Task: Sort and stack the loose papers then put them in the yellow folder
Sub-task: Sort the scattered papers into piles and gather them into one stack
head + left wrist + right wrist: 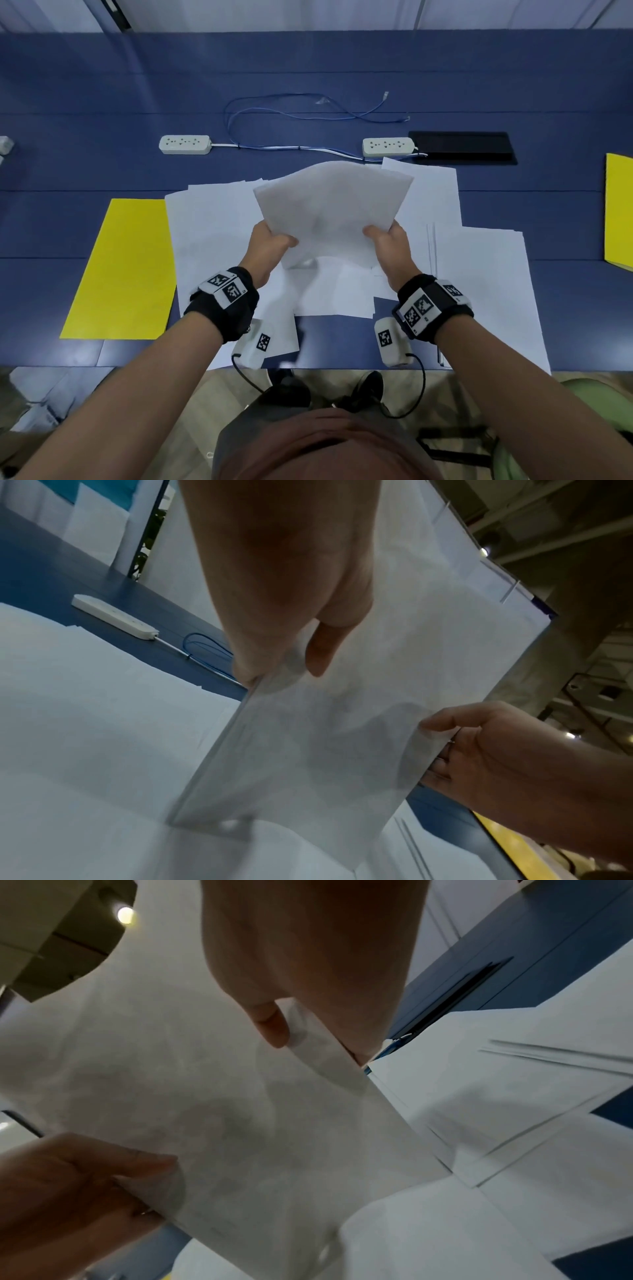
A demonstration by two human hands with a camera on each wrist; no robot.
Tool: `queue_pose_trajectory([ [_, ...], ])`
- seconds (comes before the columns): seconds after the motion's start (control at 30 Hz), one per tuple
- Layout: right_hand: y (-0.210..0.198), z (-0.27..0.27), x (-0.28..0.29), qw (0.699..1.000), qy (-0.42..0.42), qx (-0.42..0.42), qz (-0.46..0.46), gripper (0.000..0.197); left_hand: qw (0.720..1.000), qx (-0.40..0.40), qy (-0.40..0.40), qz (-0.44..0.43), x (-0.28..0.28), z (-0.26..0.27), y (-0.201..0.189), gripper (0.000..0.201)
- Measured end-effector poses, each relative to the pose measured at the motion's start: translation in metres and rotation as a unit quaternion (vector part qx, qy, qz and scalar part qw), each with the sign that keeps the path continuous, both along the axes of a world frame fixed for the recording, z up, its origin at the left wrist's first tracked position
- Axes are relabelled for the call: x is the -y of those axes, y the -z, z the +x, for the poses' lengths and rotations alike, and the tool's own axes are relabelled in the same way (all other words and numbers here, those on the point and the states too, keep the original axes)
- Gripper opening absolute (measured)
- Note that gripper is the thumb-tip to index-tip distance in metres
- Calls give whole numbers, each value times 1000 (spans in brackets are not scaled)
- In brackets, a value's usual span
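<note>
Thin stack of white paper sheets (pixel 329 209) lifted above near-edge middle of blue tabletop (pixel 102 102), pinched by left hand (pixel 270 245) and right hand (pixel 390 243). More loose white sheets (pixel 479 274) unsorted beneath. Flat yellow folder (pixel 123 270) closed near left edge, unfilled.

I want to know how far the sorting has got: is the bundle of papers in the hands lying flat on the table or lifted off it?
Lifted. The left hand and right hand grip the paper bundle tilted above the loose sheets.

Folder (pixel 123 267) left of papers (pixel 479 284) on table (pixel 308 85), power strips (pixel 184 144) behind, held stack (pixel 329 209) above.
</note>
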State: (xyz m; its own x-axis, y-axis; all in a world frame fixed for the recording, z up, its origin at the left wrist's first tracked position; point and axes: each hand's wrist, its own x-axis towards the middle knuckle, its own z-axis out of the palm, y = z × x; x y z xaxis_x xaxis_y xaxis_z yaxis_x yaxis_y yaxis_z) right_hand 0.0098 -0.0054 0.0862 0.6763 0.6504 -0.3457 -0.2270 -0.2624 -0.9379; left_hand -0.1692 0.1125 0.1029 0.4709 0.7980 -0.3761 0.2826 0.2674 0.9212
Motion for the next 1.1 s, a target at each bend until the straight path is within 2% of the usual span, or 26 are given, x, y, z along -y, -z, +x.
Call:
queue_pose_trajectory([
  [0.17,-3,5,1,998,38,36,29,29,999,21,-23,34,-2,4,-5,31],
  [0.27,1,4,3,998,18,53,19,31,999,8,-20,50,-4,7,1,30],
  [0.4,12,1,3,997,-40,56,-41,34,999,-48,-11,23,-3,8,15,40],
  [0.53,6,2,3,996,-16,84,-16,26,997,-45,-41,44,-1,10,17,37],
  [0.7,15,1,0,995,-40,87,-40,36,997,-69,9,27,-1,12,24,45],
  [0.87,11,4,0,995,-8,98,-26,40,997,-51,-9,63,-5,17,19,43],
  [0.97,18,5,1,993,-54,90,-61,43,995,-80,25,52,-6,17,23,45],
  [1.03,19,5,2,991,-74,82,-76,38,994,-97,35,42,-5,16,27,44],
  [1.1,15,6,4,992,-55,91,-63,37,993,-96,24,56,-6,16,26,43],
])
